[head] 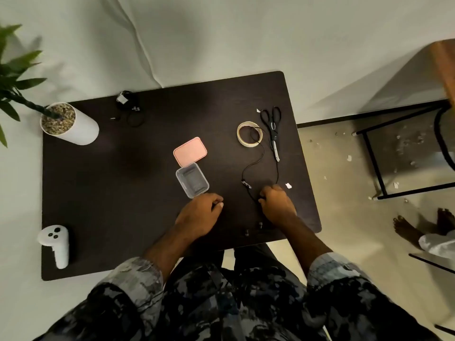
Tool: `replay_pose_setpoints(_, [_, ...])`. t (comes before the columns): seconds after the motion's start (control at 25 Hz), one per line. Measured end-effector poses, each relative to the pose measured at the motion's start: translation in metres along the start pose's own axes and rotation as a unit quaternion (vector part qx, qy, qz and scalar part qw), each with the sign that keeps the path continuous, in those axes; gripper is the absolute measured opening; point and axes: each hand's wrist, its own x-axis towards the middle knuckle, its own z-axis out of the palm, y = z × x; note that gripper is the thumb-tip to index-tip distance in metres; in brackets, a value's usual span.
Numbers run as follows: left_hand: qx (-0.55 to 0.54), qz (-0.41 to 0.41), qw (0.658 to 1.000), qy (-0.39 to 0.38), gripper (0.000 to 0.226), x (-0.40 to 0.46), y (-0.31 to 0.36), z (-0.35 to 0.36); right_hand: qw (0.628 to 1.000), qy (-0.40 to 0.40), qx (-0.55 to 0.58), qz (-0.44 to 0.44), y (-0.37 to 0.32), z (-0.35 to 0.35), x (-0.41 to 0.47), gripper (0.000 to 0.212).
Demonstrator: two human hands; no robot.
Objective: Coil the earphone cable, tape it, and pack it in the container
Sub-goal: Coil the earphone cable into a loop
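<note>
The thin black cable (253,166) lies loose and wavy; right hand (277,205) fingers pinch its near end; left hand (200,212) fingers curl, holding nothing.

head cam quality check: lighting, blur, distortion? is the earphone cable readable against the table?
Head view: dim, uneven light, with the wall brighter than the dark table. Wide-angle bowing curves the table edges. Soft overall; the plant leaves are smeared. The black earphone cable has low contrast and is lost near the right hand. The left hand is legible, the clear container faint.
</note>
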Motion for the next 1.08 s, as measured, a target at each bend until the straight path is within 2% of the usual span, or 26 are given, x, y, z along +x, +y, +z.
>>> replay_pose_setpoints(0.08, [0.002, -0.006, 1.000, -0.012, 0.033, 0.002, -0.001, 0.001, 0.997, 0.055, 0.035, 0.040, 0.000, 0.003, 0.004, 0.031])
replay_pose_setpoints(0.16, [0.008, -0.012, 1.000, -0.022, 0.033, -0.001, -0.004, 0.004, 0.982, 0.107, 0.096, 0.126, -0.002, 0.005, 0.003, 0.044])
replay_pose_setpoints(0.2, [0.009, -0.012, 1.000, -0.024, 0.033, 0.000, -0.006, 0.004, 0.972, 0.108, 0.129, 0.164, -0.002, 0.005, 0.003, 0.046])
replay_pose_setpoints(0.28, [0.009, -0.012, 1.000, -0.026, 0.032, 0.000, -0.007, 0.003, 0.964, 0.082, 0.156, 0.200, 0.000, 0.004, 0.005, 0.033])
replay_pose_setpoints(0.36, [0.012, -0.016, 0.999, -0.033, 0.033, -0.001, -0.006, 0.001, 0.962, 0.064, 0.168, 0.206, 0.000, 0.005, 0.003, 0.019])
replay_pose_setpoints(0.44, [0.012, -0.015, 0.999, -0.036, 0.033, 0.002, -0.006, -0.002, 0.965, 0.054, 0.175, 0.186, -0.002, 0.009, 0.001, 0.015])
replay_pose_setpoints(0.56, [0.007, -0.008, 0.999, -0.037, 0.033, 0.003, -0.004, -0.003, 0.967, 0.038, 0.226, 0.112, -0.008, 0.015, -0.005, 0.010])
replay_pose_setpoints(0.6, [0.007, -0.006, 0.999, -0.036, 0.033, 0.004, -0.002, -0.003, 0.955, 0.037, 0.277, 0.100, -0.012, 0.013, -0.007, 0.008])
replay_pose_setpoints(0.72, [0.008, -0.001, 0.999, -0.041, 0.033, 0.006, 0.004, -0.002, 0.878, 0.038, 0.466, 0.098, -0.029, 0.004, -0.013, 0.012])
replay_pose_setpoints(0.76, [0.007, 0.001, 0.999, -0.043, 0.033, 0.007, 0.005, -0.002, 0.861, 0.055, 0.493, 0.108, -0.033, 0.000, -0.013, 0.013])
replay_pose_setpoints(0.92, [0.016, 0.018, 0.999, -0.049, 0.034, 0.002, 0.006, -0.001, 0.851, 0.179, 0.455, 0.191, -0.022, -0.021, -0.003, 0.007])
replay_pose_setpoints(1.0, [0.016, 0.015, 0.998, -0.052, 0.034, -0.001, 0.003, -0.001, 0.819, 0.181, 0.498, 0.219, -0.009, -0.029, 0.002, 0.018])
replay_pose_setpoints(1.08, [0.016, 0.009, 0.998, -0.054, 0.033, -0.003, 0.001, -0.002, 0.769, 0.154, 0.573, 0.239, 0.002, -0.035, 0.004, 0.028])
